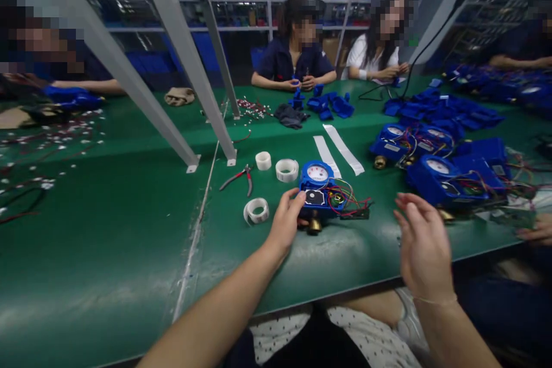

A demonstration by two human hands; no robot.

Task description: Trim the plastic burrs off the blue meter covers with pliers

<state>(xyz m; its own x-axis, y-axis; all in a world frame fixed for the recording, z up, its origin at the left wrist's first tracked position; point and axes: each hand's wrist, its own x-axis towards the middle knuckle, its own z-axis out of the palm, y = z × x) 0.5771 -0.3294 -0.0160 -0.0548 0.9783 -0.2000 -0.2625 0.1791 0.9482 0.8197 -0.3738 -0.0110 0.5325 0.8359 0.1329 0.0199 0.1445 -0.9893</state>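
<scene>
1. Hovering right of the blue meter (pixel 317 196) with the right hand (pixel 425 241) — nothing visible in it, fingers half-curled.
2. Gripping the blue meter's left side on the worktop (pixel 107 230) with the left hand (pixel 283 223), likely for steadiness.
3. Left of it — white rolls (pixel 260 218), pliers (pixel 247 170), presumably for easy reach.
</scene>
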